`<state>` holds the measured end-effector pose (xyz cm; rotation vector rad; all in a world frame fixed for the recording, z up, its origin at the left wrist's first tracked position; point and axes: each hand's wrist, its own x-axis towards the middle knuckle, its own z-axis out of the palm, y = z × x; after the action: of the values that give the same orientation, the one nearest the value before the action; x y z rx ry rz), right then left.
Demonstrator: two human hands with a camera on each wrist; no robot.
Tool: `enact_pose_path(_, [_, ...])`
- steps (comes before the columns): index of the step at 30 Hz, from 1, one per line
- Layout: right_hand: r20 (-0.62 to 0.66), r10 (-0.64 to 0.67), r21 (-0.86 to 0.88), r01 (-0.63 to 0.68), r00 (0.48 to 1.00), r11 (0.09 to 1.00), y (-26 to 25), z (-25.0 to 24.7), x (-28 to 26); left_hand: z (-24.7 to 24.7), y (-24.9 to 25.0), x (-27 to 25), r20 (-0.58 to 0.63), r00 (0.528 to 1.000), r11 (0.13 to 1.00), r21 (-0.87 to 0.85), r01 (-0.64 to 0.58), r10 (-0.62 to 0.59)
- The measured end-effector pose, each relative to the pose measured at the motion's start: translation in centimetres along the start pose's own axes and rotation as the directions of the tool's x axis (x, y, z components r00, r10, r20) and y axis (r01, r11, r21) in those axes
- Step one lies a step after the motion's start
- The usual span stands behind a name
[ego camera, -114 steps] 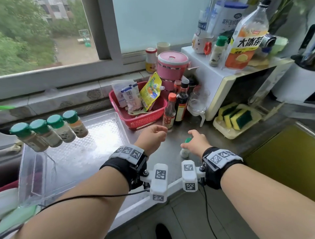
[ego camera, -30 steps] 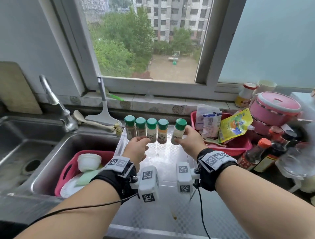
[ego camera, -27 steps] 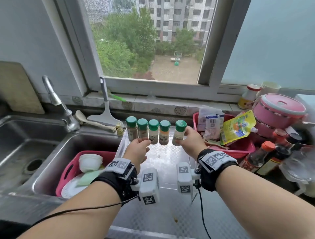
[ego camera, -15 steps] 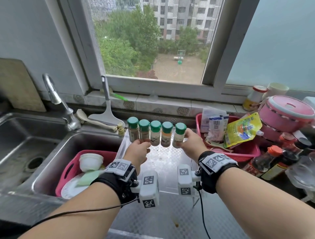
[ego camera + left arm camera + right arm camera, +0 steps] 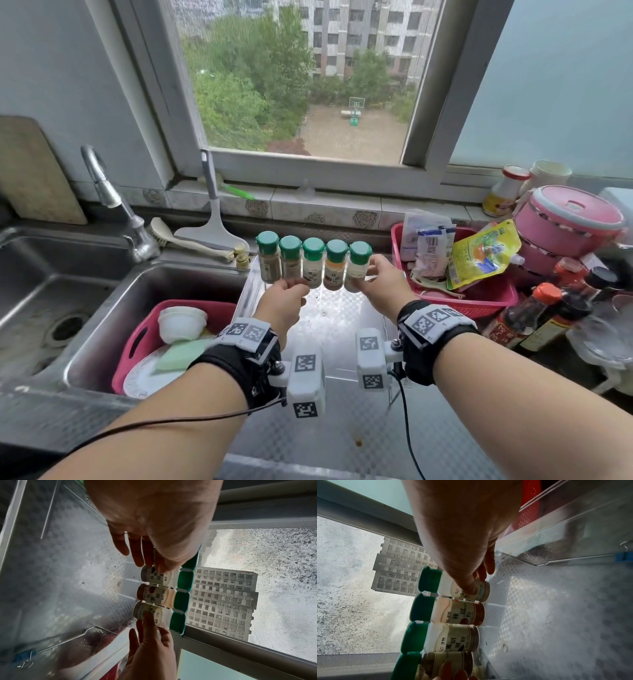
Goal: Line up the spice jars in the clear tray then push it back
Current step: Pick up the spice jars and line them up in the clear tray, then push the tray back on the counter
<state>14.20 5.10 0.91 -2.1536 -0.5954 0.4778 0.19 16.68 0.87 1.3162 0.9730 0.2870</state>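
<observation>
Five green-capped spice jars [image 5: 313, 260] stand side by side at the far end of the clear tray [image 5: 248, 291]. My right hand [image 5: 363, 277] pinches the lower part of the rightmost jar [image 5: 358, 263], which touches its neighbour; the right wrist view shows the thumb [image 5: 467, 586] on its label. My left hand [image 5: 299, 284] grips the base of a jar near the left of the row, and its fingers [image 5: 137, 555] reach beside the black-pepper jar [image 5: 159, 578]. The near part of the tray holds nothing.
A red basket [image 5: 479, 298] of packets sits right of the tray, with sauce bottles [image 5: 524, 318] and a pink pot [image 5: 565, 219] beyond. The sink [image 5: 85, 308] with a pink basin [image 5: 137, 339] lies to the left. A squeegee [image 5: 214, 219] leans behind the jars.
My right hand brought the fifth jar from the counter on the right to the row, then stood it upright and closed the gap. My left hand stayed at the row.
</observation>
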Motion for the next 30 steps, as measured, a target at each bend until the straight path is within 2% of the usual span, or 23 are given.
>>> enact_pose_path(4, [-0.037,0.031,-0.02,-0.032,0.999,0.999,-0.1,-0.3,-0.7,-0.5,-0.1,0.0,-0.003,1.0,0.999,0.026,-0.028,0.029])
enact_pose_path(9, [-0.102,0.059,-0.051,-0.065,0.993,0.997,0.3,-1.1,-2.3,-1.8,-0.2,-0.4,-0.042,0.992,0.987,0.107,-0.117,0.122])
enact_pose_path(15, [-0.253,0.127,-0.096,-0.156,0.959,0.983,0.8,-2.0,-4.7,-3.9,0.6,-1.3,-0.23,0.946,0.971,0.126,-0.202,0.227])
enact_pose_path(19, [-0.309,0.273,-0.054,-0.303,0.911,0.951,1.4,-1.8,-6.2,-5.6,0.0,-1.3,-0.354,0.904,0.966,0.183,-0.184,0.239])
enact_pose_path(21, [-0.292,0.377,0.032,-0.385,0.879,0.922,1.7,-1.3,-6.8,-6.2,-0.3,-1.7,-0.394,0.902,0.971,0.216,-0.099,0.18])
enact_pose_path(24, [-0.194,0.515,0.262,-0.462,0.835,0.847,2.8,-0.3,-6.9,-6.7,-0.9,-2.3,-0.362,0.932,0.983,0.18,0.037,0.031])
enact_pose_path(27, [-0.102,0.548,0.37,-0.48,0.83,0.796,3.5,0.2,-7.0,-6.7,-1.9,-1.8,-0.303,0.949,0.965,0.215,0.151,-0.081])
enact_pose_path(30, [-0.053,0.548,0.399,-0.485,0.835,0.778,2.0,0.0,-8.5,-6.5,-2.6,-1.5,-0.268,0.958,0.942,0.281,0.181,-0.104])
